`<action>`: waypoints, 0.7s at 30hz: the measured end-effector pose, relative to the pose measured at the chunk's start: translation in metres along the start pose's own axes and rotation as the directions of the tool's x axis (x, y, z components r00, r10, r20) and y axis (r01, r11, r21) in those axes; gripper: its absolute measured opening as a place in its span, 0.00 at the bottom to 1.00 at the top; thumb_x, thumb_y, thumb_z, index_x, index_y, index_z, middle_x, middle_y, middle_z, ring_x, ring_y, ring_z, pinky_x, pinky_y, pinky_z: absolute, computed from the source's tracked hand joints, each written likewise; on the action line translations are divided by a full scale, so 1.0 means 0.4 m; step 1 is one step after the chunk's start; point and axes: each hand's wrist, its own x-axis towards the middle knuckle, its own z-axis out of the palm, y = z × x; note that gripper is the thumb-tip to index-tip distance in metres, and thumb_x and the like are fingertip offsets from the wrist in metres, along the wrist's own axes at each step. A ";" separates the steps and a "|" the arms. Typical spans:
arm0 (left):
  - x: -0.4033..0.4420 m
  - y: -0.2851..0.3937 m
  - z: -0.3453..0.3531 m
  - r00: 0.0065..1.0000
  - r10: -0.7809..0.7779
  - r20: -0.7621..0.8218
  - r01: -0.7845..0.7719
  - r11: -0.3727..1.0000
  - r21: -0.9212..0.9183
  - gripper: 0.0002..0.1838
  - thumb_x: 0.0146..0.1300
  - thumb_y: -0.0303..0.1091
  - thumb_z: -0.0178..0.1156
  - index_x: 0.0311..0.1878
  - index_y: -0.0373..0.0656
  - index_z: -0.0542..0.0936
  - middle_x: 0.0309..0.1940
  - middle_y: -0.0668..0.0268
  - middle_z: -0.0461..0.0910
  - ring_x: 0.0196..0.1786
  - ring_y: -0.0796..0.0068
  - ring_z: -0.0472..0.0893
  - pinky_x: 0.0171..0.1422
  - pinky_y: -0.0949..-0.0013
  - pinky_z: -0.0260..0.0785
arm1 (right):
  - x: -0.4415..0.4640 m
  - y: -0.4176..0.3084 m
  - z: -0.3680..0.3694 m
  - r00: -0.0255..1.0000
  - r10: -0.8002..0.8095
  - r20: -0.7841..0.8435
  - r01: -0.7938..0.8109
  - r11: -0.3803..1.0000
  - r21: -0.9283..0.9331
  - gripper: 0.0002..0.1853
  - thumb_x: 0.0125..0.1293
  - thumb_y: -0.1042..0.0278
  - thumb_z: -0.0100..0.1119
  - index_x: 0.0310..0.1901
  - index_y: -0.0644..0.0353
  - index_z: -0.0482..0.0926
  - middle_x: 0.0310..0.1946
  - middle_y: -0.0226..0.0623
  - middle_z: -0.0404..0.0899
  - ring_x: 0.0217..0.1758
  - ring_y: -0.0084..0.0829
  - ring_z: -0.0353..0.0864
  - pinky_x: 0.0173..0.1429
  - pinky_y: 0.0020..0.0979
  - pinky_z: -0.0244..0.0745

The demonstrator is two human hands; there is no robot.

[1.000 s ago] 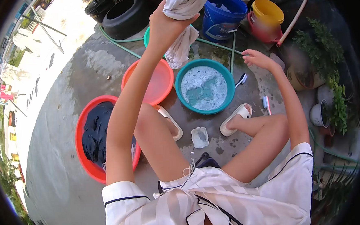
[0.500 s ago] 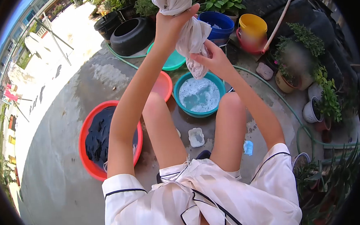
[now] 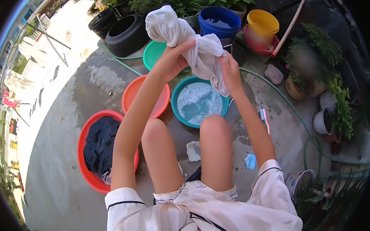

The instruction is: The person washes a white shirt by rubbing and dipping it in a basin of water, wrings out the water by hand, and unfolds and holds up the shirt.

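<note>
A white cloth garment point(image 3: 194, 46), twisted and bunched, is held up in front of me, partly over the teal basin point(image 3: 177, 105). My left hand point(image 3: 178, 59) is closed around its middle from the left. At its lower right part, my right hand point(image 3: 230, 73) grips the fabric between thumb and fingers. The garment's upper end flops over to the left. Below it, foamy soapy water point(image 3: 199, 100) fills the teal basin.
A red basin point(image 3: 83, 162) with dark wet clothes stands at left, beside an orange basin point(image 3: 127, 95) and a green basin point(image 3: 152, 54). A soap box point(image 3: 193, 151), a brush point(image 3: 264, 120) and a green hose point(image 3: 293, 105) lie on the concrete. Buckets and potted plants line the back.
Both hands have come lower and to the right with the white garment. Its upper end has swung to the left, and the right hand has closed more firmly on the lower part.
</note>
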 end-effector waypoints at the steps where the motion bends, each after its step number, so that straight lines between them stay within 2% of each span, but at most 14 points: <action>1: 0.028 -0.028 -0.031 1.000 0.003 -0.013 -0.004 0.999 -0.036 0.25 0.56 0.35 0.60 0.57 0.44 0.66 0.48 0.66 0.73 0.52 0.71 0.74 0.57 0.62 0.67 | 0.021 0.037 0.006 0.998 0.054 0.029 -0.056 0.997 0.059 0.18 0.62 0.63 0.44 0.49 0.65 0.71 0.39 0.38 0.76 0.43 0.23 0.72 0.49 0.24 0.65; 3: 0.092 -0.084 -0.102 0.999 0.001 -0.035 -0.005 0.995 -0.100 0.25 0.55 0.32 0.61 0.57 0.44 0.65 0.48 0.66 0.72 0.52 0.71 0.73 0.56 0.62 0.67 | 0.065 0.119 0.024 0.983 0.160 0.084 -0.173 0.969 0.176 0.18 0.62 0.64 0.43 0.50 0.65 0.70 0.41 0.38 0.75 0.45 0.23 0.71 0.50 0.24 0.64; 4: 0.130 -0.106 -0.140 1.000 -0.005 -0.016 0.003 0.991 -0.131 0.34 0.55 0.26 0.58 0.65 0.49 0.56 0.55 0.60 0.69 0.61 0.67 0.66 0.64 0.58 0.59 | 0.082 0.165 0.033 0.972 0.204 0.117 -0.225 0.951 0.210 0.18 0.62 0.65 0.42 0.50 0.65 0.69 0.43 0.37 0.74 0.46 0.23 0.71 0.51 0.24 0.64; 6: 0.209 -0.145 -0.212 0.999 -0.033 -0.006 0.032 0.987 -0.159 0.36 0.54 0.25 0.57 0.66 0.50 0.56 0.58 0.58 0.66 0.61 0.66 0.66 0.64 0.57 0.58 | 0.131 0.256 0.061 0.945 0.279 0.170 -0.317 0.906 0.279 0.18 0.62 0.66 0.41 0.52 0.64 0.67 0.46 0.35 0.71 0.48 0.22 0.69 0.53 0.23 0.62; 9: 0.251 -0.174 -0.288 0.994 -0.104 -0.032 0.094 0.970 -0.222 0.39 0.51 0.22 0.56 0.67 0.50 0.53 0.61 0.54 0.62 0.63 0.62 0.64 0.66 0.56 0.55 | 0.182 0.330 0.079 0.894 0.351 0.279 -0.422 0.870 0.257 0.20 0.60 0.67 0.40 0.54 0.64 0.64 0.48 0.36 0.70 0.50 0.23 0.69 0.54 0.23 0.62; 10: 0.250 -0.168 -0.302 0.992 -0.120 -0.045 0.106 0.965 -0.240 0.39 0.51 0.22 0.56 0.67 0.50 0.52 0.61 0.54 0.62 0.63 0.61 0.64 0.66 0.56 0.55 | 0.194 0.308 0.095 0.885 0.386 0.260 -0.453 0.843 0.289 0.20 0.56 0.70 0.41 0.51 0.65 0.67 0.43 0.36 0.71 0.48 0.24 0.69 0.54 0.24 0.62; 13: 0.244 -0.090 -0.323 0.990 -0.110 -0.089 0.079 0.953 -0.291 0.42 0.50 0.22 0.57 0.68 0.50 0.50 0.61 0.52 0.61 0.63 0.58 0.63 0.67 0.55 0.54 | 0.238 0.235 0.137 0.832 0.436 0.343 -0.531 0.805 0.265 0.20 0.60 0.67 0.43 0.54 0.65 0.66 0.46 0.37 0.71 0.51 0.25 0.68 0.57 0.25 0.60; 16: 0.191 0.035 -0.340 0.982 -0.100 -0.160 0.040 0.940 -0.339 0.44 0.48 0.22 0.58 0.68 0.49 0.49 0.62 0.52 0.61 0.64 0.59 0.62 0.67 0.55 0.53 | 0.274 0.165 0.184 0.744 0.420 0.520 -0.652 0.625 0.429 0.22 0.64 0.60 0.45 0.56 0.64 0.65 0.50 0.36 0.70 0.54 0.26 0.67 0.59 0.26 0.60; 19: 0.128 0.176 -0.334 0.982 -0.067 -0.177 0.002 0.939 -0.344 0.46 0.46 0.19 0.60 0.68 0.48 0.49 0.61 0.55 0.62 0.63 0.62 0.63 0.67 0.57 0.54 | 0.328 0.022 0.261 0.583 0.574 0.574 -0.782 0.589 0.205 0.24 0.66 0.55 0.46 0.58 0.63 0.64 0.51 0.35 0.70 0.55 0.25 0.67 0.59 0.26 0.60; 21: 0.076 0.270 -0.304 0.978 -0.044 -0.204 -0.034 0.931 -0.363 0.47 0.43 0.17 0.63 0.67 0.47 0.51 0.60 0.59 0.63 0.62 0.67 0.64 0.66 0.62 0.56 | 0.352 -0.069 0.321 0.613 0.547 0.570 -0.701 0.709 0.074 0.19 0.65 0.59 0.48 0.52 0.64 0.70 0.45 0.34 0.72 0.49 0.23 0.69 0.53 0.25 0.63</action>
